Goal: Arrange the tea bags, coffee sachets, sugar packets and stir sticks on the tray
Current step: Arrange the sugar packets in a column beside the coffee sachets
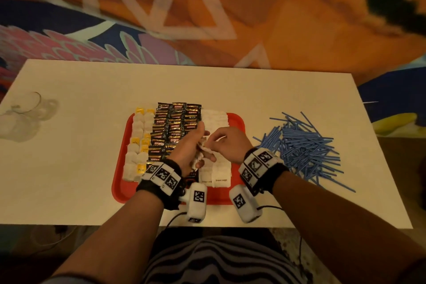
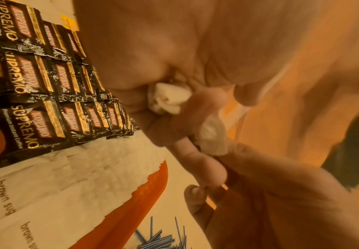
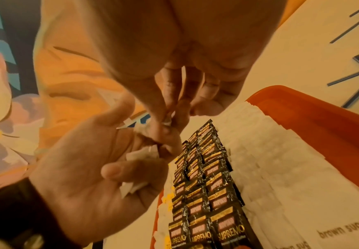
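Observation:
A red tray (image 1: 237, 122) sits mid-table. It holds tea bags (image 1: 138, 145) on the left, black coffee sachets (image 1: 173, 122) in the middle and white brown-sugar packets (image 1: 214, 120) on the right. Above the sugar rows my left hand (image 1: 196, 143) grips a small bunch of white sugar packets (image 2: 170, 99). My right hand (image 1: 211, 142) pinches the end of one packet (image 3: 166, 123) from that bunch. Blue stir sticks (image 1: 304, 147) lie in a loose pile on the table right of the tray.
Crumpled clear plastic (image 1: 25, 117) lies at the table's far left. The white table (image 1: 80, 168) has its front edge just below my wrists. Patterned fabric (image 1: 207, 18) lies beyond its far edge.

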Demonstrator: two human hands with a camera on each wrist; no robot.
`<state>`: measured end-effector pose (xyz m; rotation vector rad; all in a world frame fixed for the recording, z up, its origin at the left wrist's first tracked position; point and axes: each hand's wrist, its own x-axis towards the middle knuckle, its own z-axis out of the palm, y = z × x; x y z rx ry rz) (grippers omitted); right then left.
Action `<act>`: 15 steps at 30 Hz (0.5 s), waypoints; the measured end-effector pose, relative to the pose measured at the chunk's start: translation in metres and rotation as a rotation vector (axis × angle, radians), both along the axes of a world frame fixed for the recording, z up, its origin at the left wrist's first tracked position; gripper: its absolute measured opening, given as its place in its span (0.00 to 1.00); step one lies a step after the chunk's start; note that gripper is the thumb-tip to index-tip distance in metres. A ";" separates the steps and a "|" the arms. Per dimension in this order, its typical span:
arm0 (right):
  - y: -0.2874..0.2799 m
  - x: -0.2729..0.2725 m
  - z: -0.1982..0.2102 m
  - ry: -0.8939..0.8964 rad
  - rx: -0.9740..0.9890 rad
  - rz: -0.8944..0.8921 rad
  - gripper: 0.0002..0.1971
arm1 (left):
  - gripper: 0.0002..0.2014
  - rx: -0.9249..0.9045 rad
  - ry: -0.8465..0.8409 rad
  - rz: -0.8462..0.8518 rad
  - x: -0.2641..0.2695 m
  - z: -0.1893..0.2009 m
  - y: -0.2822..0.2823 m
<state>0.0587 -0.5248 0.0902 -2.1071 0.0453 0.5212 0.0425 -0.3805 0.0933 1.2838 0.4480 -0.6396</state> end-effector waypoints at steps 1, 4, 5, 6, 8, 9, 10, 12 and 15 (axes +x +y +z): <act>0.000 0.001 0.003 -0.010 0.014 -0.024 0.05 | 0.24 0.013 -0.013 0.000 0.001 0.002 0.000; -0.001 0.005 0.008 -0.024 0.070 -0.129 0.08 | 0.12 0.059 -0.045 0.010 0.005 0.003 0.001; -0.001 0.006 0.008 -0.026 0.092 -0.172 0.09 | 0.10 0.086 -0.056 0.032 0.007 0.000 0.002; 0.000 0.008 0.007 -0.023 0.111 -0.211 0.08 | 0.09 0.126 -0.070 0.069 0.009 -0.003 0.004; 0.001 0.010 0.007 0.004 0.153 -0.267 0.08 | 0.07 0.206 -0.102 0.163 0.013 -0.008 0.004; 0.002 0.009 0.007 0.027 0.183 -0.287 0.08 | 0.07 0.227 -0.121 0.205 0.014 -0.009 0.003; 0.002 0.009 0.006 0.048 0.216 -0.303 0.08 | 0.08 0.240 -0.142 0.235 0.016 -0.010 0.002; 0.002 0.008 0.004 0.082 0.258 -0.319 0.08 | 0.08 0.263 -0.184 0.261 0.018 -0.009 -0.001; 0.000 0.009 0.007 0.162 0.368 -0.356 0.14 | 0.08 0.361 -0.299 0.181 0.022 -0.006 -0.001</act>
